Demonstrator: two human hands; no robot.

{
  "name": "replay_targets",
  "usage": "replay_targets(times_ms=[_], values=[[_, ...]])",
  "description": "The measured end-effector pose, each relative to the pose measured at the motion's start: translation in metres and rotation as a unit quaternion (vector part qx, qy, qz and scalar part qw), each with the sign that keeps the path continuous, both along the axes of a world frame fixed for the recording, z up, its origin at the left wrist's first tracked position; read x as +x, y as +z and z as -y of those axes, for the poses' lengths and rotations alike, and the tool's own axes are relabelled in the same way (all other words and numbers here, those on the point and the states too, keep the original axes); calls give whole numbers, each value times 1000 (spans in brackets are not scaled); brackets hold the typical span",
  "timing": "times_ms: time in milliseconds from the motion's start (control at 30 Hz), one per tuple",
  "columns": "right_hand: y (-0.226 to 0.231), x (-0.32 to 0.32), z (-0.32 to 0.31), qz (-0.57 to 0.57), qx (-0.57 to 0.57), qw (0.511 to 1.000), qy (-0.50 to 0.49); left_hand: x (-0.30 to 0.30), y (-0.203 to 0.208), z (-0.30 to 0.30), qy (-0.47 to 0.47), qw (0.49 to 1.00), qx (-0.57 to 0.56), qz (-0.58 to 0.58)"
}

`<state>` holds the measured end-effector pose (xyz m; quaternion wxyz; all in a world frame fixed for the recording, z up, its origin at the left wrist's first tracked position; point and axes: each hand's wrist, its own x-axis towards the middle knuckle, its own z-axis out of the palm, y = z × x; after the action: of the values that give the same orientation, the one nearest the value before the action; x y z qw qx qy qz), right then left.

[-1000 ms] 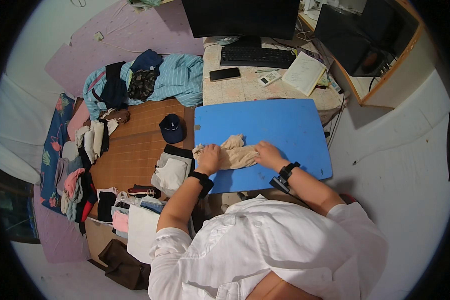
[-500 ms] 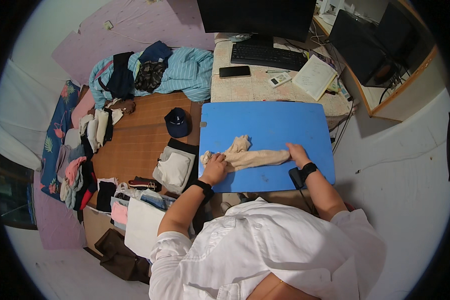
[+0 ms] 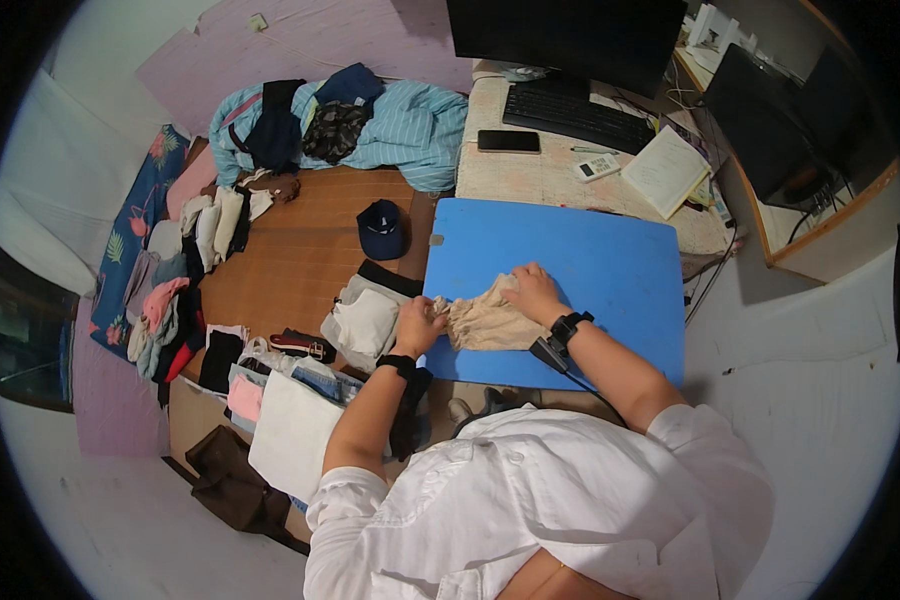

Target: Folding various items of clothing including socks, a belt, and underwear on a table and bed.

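Note:
A beige garment (image 3: 485, 325) with a gathered, ruffled edge lies bunched on a blue board (image 3: 610, 260). My left hand (image 3: 418, 328) pinches the ruffled edge at the garment's left end, near the board's left side. My right hand (image 3: 536, 296) is closed on the upper right part of the cloth, its fingertips partly hidden. Both wrists wear black bands. The lower part of the garment rests flat between my hands, and its exact kind cannot be made out.
Left of the board, a brown mat (image 3: 315, 225) holds a navy cap (image 3: 381, 230) and folded clothes (image 3: 362, 322). More clothes (image 3: 165, 300) are piled farther left. Beyond the board, a desk (image 3: 490, 180) carries a phone (image 3: 509, 141), keyboard (image 3: 575, 118) and open notebook (image 3: 667, 172).
My right hand has moved left and away from me, bringing the garment's long right end back over the rest. The cloth is now shorter and more bunched. The view has shifted slightly.

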<state>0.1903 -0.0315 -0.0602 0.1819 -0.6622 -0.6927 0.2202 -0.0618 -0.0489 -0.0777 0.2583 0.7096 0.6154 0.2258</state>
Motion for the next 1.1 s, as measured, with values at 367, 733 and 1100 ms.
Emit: replay_targets(times_ms=[367, 733, 1100], values=[[11, 40, -20, -317, -90, 939, -102, -11, 3, -40, 106, 937, -92, 318], [56, 74, 10, -517, 1, 853, -66, 17, 68, -72, -3, 701, -310, 642], [107, 81, 47, -502, -19, 862, 75, 27, 60, -87, 97, 665, -342, 657]])
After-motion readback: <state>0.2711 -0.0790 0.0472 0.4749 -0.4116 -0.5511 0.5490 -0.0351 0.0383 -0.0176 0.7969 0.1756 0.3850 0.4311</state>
